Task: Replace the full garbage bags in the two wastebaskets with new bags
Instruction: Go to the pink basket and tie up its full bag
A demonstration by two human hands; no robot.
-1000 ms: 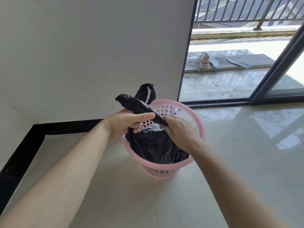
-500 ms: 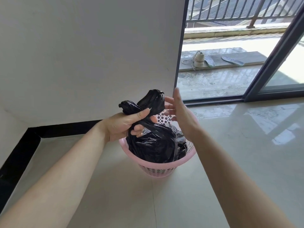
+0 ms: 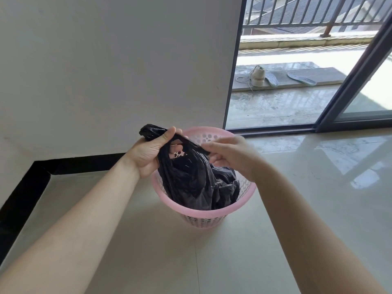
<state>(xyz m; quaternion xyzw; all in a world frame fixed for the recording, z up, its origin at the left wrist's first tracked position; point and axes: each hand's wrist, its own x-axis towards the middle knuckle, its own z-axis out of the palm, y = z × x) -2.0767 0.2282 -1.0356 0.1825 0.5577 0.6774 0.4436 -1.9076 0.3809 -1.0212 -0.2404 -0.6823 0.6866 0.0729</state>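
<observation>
The garbage bag (image 3: 191, 181) is plain black; the wastebasket (image 3: 203, 212) is pink, its sides patterned with rows of small round holes. The wall (image 3: 106, 71) is white with black skirting (image 3: 70, 165), the floor (image 3: 212, 262) pale cream, the shoe (image 3: 257, 78) off-white.

head view; looks forward and down; close above wastebasket (image 3: 203, 213); wide-angle

The left forearm (image 3: 84, 219) rises from the lower left corner of the frame and the right forearm (image 3: 297, 219) from the lower right, both bare, and they meet near the centre. The left hand (image 3: 152, 151) has its palm towards the camera, with thumb and fingers curled round a twisted strand of the black bag (image 3: 197, 183). Just right of it and not touching it, the right hand (image 3: 229, 158) is slightly blurred and pinches another strand in its curled fingers.
</observation>
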